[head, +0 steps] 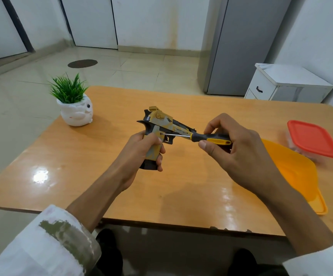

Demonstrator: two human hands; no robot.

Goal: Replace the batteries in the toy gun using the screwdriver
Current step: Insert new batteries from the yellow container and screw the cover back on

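A yellow, grey and black toy gun (161,122) is held above the middle of the wooden table (105,172). My left hand (141,154) grips its handle, with the barrel pointing right. In my right hand (235,148) is a screwdriver (205,137) with a black and yellow handle, held by the fingertips. Its thin metal shaft runs left, and the tip sits at a screw hole on the upper part of the gun's grip. No batteries are visible.
A small green plant in a white pot (74,108) stands at the table's far left. On the right lie an orange tray (299,172) and a clear container with a red lid (313,138). A white cabinet (287,84) and a grey fridge (241,44) stand beyond.
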